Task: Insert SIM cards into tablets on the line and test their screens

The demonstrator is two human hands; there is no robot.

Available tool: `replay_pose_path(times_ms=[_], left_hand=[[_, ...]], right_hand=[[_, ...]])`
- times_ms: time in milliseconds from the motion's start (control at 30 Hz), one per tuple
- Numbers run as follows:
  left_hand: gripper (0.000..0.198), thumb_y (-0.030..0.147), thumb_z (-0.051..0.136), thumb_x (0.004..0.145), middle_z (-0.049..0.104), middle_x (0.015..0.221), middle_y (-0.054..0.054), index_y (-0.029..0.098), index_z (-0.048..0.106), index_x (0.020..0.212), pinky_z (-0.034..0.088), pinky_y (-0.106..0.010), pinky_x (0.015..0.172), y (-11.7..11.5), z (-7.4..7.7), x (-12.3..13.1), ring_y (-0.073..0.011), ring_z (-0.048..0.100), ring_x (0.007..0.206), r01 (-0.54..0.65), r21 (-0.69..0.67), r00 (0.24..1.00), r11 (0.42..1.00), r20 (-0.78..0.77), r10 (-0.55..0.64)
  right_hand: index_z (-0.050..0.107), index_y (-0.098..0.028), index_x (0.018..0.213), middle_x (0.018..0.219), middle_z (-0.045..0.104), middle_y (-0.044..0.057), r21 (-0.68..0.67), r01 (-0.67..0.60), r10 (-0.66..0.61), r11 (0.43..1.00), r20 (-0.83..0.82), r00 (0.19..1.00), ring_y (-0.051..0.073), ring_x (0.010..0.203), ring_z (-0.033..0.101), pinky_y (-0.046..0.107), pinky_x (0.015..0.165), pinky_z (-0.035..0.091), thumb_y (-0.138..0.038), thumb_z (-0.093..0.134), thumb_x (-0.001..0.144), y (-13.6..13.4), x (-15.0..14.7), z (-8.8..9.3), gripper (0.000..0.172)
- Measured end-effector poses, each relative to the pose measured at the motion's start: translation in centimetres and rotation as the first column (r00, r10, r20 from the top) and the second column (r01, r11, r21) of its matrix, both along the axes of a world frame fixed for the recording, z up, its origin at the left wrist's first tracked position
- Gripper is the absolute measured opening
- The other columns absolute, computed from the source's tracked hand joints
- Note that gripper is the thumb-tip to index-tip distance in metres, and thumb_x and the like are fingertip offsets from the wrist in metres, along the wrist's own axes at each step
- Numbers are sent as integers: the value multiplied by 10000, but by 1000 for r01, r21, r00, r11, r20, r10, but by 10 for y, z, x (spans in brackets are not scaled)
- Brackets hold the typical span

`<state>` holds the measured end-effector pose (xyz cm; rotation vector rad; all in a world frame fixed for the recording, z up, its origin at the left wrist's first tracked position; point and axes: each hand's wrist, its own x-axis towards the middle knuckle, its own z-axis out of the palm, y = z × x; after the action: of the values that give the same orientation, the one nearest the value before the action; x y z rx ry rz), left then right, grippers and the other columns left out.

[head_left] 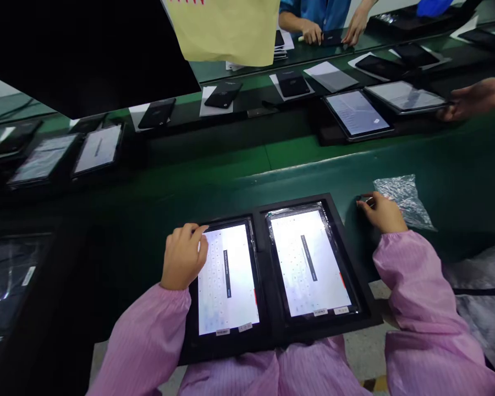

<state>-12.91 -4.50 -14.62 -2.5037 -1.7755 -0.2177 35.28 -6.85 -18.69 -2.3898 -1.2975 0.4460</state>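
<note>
The lit white-screened tablet with a black frame (227,278) lies just under the left hand (184,256), in the left bay of a black two-bay tray (268,308); the left hand rests on the tablet's upper left corner with its fingers curled and the fingertips touching the glass, holding nothing. Just beside it, toward the right hand, a second lit tablet wrapped in clear film (309,261) lies in the tray's right bay; both screens show a pale keyboard grid crossed by a dark bar. The right hand (381,212) sits apart from the tray, past its right edge, on the dark green surface (231,176); its fingers are bent close together around something small and dark at the fingertips, and I cannot tell what it is or whether it is truly gripped. A crumpled clear plastic bag (404,199) lies touching the far side of the right hand. Both arms wear pink striped sleeves (412,286).

Beyond both hands, across the green surface, other lit tablets (357,113) and black phones lying on white sheets (223,93) sit in rows; another person's hand (474,96) reaches in far to the right of the right hand, touching a tablet's edge; a person in a blue sleeve (313,14) works at the far side; a yellow paper sheet (226,27) hangs above.
</note>
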Motion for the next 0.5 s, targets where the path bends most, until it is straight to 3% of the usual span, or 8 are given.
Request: replay_pose_path(times_ms=[133,233,400,500], left_hand=[[414,226,348,933,674,1018,-152,96,668,1162,441,-404,743,17,-11,0,-278,600,898,145,33,987,989,-77,-143],[365,212,349,932,686,1014,-132,118,688,1028,435,-400,781,14,-18,-6,-269,605,924,198,22,980,980,-25,-198],[372,249,351,923,665,1051,-161,99,631,1116,429,-424,798,11,-22,-8,-293,590,926,128,-56,990,990,68,-124],[355,224,376,905,648,1029,-168,99,641,1105,421,-448,823,15,-24,-10,-311,570,959,97,-81,992,992,83,-91]], right_hand=[[574,-169,914,872,661,164,-97,89,-86,991,31,996,246,735,594,379,740,407,-271,579,814,5,14,11,143],[541,-187,908,871,667,145,-158,87,-91,984,-13,996,186,608,579,356,700,427,-337,607,815,4,17,23,188],[562,-192,754,696,669,114,-262,-7,-21,965,-103,994,186,517,615,348,625,459,-369,623,798,15,16,41,193],[606,-191,667,617,679,129,-287,22,-48,958,-86,995,215,526,655,349,576,466,-336,649,789,13,22,41,195]])
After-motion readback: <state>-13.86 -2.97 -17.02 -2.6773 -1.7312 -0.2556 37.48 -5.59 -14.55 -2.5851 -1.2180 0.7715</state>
